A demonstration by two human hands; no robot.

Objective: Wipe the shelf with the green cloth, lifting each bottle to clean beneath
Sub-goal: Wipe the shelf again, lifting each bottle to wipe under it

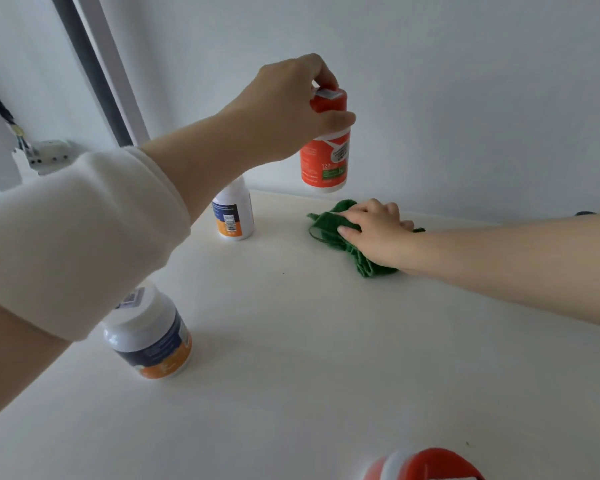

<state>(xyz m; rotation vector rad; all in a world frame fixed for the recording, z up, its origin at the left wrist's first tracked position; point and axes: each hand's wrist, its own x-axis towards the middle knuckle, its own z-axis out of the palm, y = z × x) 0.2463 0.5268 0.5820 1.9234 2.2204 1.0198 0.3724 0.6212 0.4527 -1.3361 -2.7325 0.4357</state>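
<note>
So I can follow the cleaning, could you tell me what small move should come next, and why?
Probably sweep the green cloth under the right hand a little toward the back wall, across the spot below the orange bottle, since the left hand holds it by its cap clear of the shelf.

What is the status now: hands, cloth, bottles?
Left hand grips orange bottle by its cap, lifted off shelf. Right hand holds green cloth on shelf below it. Two white bottles stand left, clear of cloth.
</note>
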